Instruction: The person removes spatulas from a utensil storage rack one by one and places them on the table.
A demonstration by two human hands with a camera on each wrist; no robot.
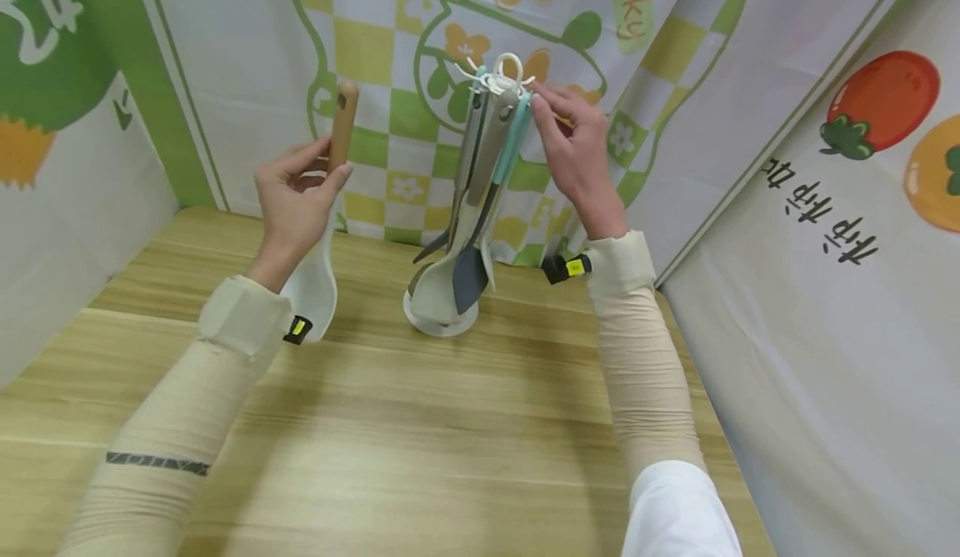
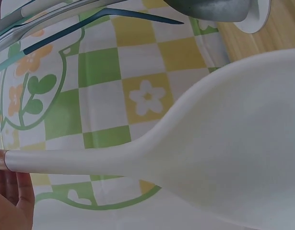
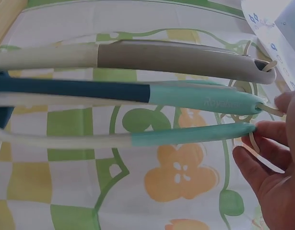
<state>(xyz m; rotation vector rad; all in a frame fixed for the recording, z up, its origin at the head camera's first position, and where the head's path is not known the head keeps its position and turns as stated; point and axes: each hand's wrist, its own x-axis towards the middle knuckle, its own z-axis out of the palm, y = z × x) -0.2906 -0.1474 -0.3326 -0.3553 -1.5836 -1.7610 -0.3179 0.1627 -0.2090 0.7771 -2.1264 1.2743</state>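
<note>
My left hand (image 1: 295,203) pinches the wooden handle of a white cooking spoon (image 1: 322,282), which hangs upright with its bowl low, left of the utensil rack (image 1: 504,82). Close up in the left wrist view, the spoon (image 2: 209,143) fills the lower right. My right hand (image 1: 576,148) grips the rack's top at a white hook, fingers touching the end of a teal-handled utensil (image 3: 195,134). A second teal handle (image 3: 200,98) with a dark blue shaft and a grey-brown handle (image 3: 185,60) hang beside it. Several spoons and spatulas partly hide the rack's post.
The rack's round white base (image 1: 442,323) stands on a wooden table (image 1: 420,440) near its back edge. Behind it hangs a checked curtain (image 1: 408,148). White printed sheets (image 1: 847,315) close off both sides.
</note>
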